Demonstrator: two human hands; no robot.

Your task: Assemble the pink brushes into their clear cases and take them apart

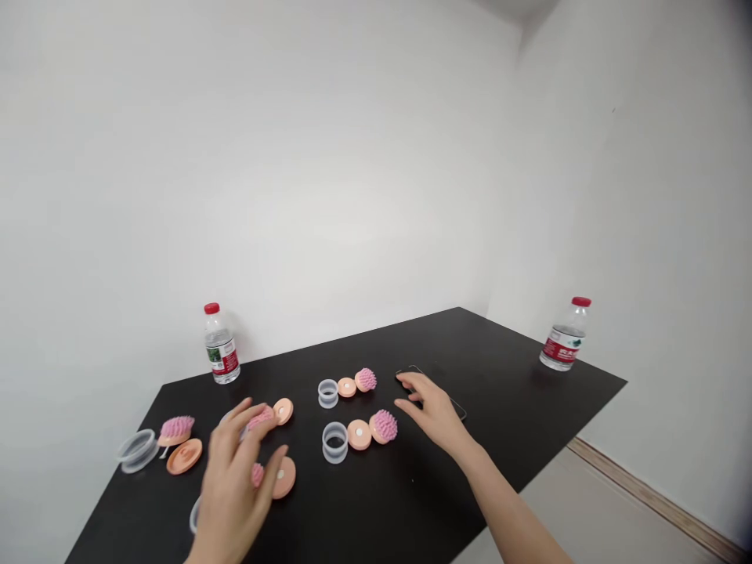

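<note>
My left hand [235, 474] hovers over the left half of the table with its fingers apart, holding nothing that I can see. It partly hides pink bristled brush heads [262, 417] and clear plastic rings beneath it. Just right of its fingers lie two peach discs, a near one [283, 477] and a far one [283, 411]. My right hand [433, 409] is open and empty, thumb and fingers spread, over a dark flat phone-like object [458, 409]. Left of it sit a near pink brush head [384, 426], a peach disc with a white centre [359, 434] and a clear ring [334, 442].
Farther back is a similar row: clear ring [327, 394], peach disc [347, 387] and brush head [366, 380]. Another set with an orange lid [184, 456] lies far left. Water bottles stand at the left [222, 348] and right [565, 337] of the black table [470, 337].
</note>
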